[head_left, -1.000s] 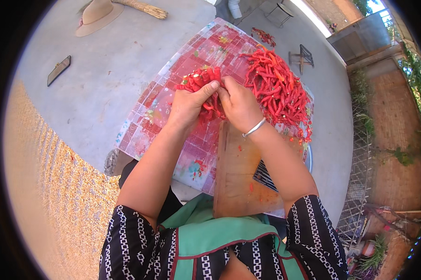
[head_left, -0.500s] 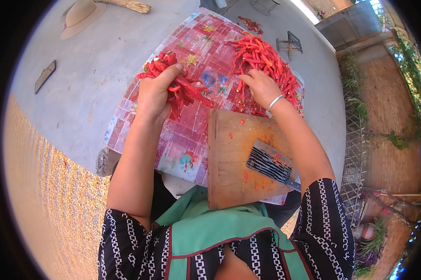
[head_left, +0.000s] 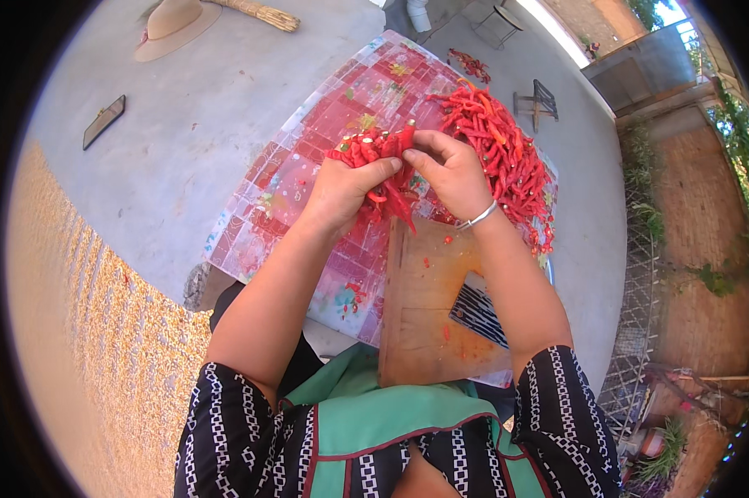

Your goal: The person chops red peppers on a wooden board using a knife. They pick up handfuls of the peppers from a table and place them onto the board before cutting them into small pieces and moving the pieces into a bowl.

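Observation:
A bunch of red chili peppers (head_left: 374, 149) is gripped in my left hand (head_left: 341, 189), stem ends up and tips hanging over the table. My right hand (head_left: 456, 176) meets it from the right and pinches one red chili pepper (head_left: 407, 137) at the bunch's edge. Behind my right hand lies a large heap of red chili peppers (head_left: 499, 145) on the table. Below my hands, a wooden cutting board (head_left: 412, 290) rests at the near edge. A cleaver (head_left: 477, 309) with a dark-patterned blade lies on it, its handle hidden under my right forearm.
The table (head_left: 283, 178) has a red patterned cover. Chili scraps (head_left: 354, 297) lie left of the board. On the floor are a hat (head_left: 178, 29), a straw broom (head_left: 262, 14), a dark flat rectangular object (head_left: 105, 123) and a small folding stool (head_left: 536, 104). Yellow grains cover the ground (head_left: 117, 332) at left.
My left hand has moved right with its bunch, toward the middle. My right hand has left the heap and come up to the bunch with a pepper. The view has shifted slightly.

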Demonstrator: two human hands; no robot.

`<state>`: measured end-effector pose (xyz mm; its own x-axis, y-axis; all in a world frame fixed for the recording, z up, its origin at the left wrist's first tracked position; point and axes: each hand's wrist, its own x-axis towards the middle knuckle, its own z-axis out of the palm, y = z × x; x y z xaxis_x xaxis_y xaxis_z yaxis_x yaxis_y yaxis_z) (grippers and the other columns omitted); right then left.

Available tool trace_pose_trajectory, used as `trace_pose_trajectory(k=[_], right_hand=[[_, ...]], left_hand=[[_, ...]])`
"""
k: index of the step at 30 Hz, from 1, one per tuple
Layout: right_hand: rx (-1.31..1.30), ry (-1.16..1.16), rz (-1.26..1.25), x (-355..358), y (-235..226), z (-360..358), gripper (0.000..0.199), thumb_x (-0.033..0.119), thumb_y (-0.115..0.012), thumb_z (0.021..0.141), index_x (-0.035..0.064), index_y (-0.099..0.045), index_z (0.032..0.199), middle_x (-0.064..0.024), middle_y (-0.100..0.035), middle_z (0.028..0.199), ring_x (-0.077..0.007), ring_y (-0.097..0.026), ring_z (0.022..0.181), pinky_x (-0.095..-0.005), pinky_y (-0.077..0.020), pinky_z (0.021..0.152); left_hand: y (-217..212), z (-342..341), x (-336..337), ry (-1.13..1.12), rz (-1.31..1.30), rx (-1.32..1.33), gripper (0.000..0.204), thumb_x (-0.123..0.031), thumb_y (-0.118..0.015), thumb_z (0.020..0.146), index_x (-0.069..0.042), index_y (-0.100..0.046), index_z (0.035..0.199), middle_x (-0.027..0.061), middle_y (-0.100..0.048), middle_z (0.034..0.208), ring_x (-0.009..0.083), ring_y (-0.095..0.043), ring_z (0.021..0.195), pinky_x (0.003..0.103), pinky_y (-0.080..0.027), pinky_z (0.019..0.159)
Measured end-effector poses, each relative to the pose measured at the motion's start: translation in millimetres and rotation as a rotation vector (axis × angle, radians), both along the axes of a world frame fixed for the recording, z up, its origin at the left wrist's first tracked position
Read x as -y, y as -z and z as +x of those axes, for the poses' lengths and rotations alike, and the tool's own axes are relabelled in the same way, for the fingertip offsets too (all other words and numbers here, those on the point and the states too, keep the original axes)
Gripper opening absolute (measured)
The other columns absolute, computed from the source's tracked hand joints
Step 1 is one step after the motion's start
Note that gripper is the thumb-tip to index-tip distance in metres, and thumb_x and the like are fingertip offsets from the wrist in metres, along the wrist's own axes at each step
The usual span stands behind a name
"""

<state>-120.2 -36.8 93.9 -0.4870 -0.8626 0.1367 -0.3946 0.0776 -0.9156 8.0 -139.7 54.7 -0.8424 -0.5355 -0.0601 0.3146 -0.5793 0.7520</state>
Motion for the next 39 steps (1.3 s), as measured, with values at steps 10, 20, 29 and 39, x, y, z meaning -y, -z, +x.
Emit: trace_pose_trajectory(k=[10,20,29,39], right_hand=[[-0.349,0.13,0.102,-0.9,-2.2,21.4,0.014,0.006,-0.064,0.083,0.002,-0.062,0.096,-0.0102,-0.067,0.093,-0.0192,-0.066,0.083,-0.0299,-0.0519,0.073],[-0.447,0.199,0.31,-17.5,21.3,-28.0,0.017,0.018,-0.063,0.085,0.0059,-0.067,0.096,-0.0138,-0.068,0.087,-0.0252,-0.066,0.079,-0.0342,-0.0511,0.072],[-0.438,0.205,0.33,-3.0,51.1,-7.7,0.013,0.016,-0.066,0.08,0.0049,-0.063,0.087,-0.0134,-0.067,0.082,-0.0283,-0.066,0.077,-0.0371,-0.0519,0.07],[-0.196,0.245,-0.024,-1.2,15.6,29.0,0.014,0.007,-0.067,0.079,0.0,-0.064,0.091,-0.0148,-0.068,0.081,-0.0256,-0.068,0.073,-0.0337,-0.0534,0.067]], left_hand=[[-2.5,-0.8,1.4,-0.058,0.102,-0.075,0.016,-0.003,-0.067,0.081,-0.001,-0.064,0.097,0.006,-0.066,0.089,0.0151,-0.064,0.08,0.03,-0.052,0.069],[-1.3,22.2,46.3,-0.219,-0.004,-0.096,0.015,-0.007,-0.066,0.081,0.001,-0.061,0.093,0.009,-0.064,0.085,0.0181,-0.064,0.077,0.033,-0.053,0.068],[2.0,17.7,37.2,-0.074,-0.011,0.031,0.024,-0.01,-0.065,0.082,0.002,-0.06,0.102,0.0135,-0.066,0.095,0.0207,-0.065,0.085,0.035,-0.054,0.077],[4.9,3.5,0.0,0.061,0.022,-0.013,0.024,-0.004,-0.067,0.081,0.001,-0.062,0.103,0.0105,-0.066,0.098,0.0195,-0.064,0.088,0.033,-0.052,0.079]])
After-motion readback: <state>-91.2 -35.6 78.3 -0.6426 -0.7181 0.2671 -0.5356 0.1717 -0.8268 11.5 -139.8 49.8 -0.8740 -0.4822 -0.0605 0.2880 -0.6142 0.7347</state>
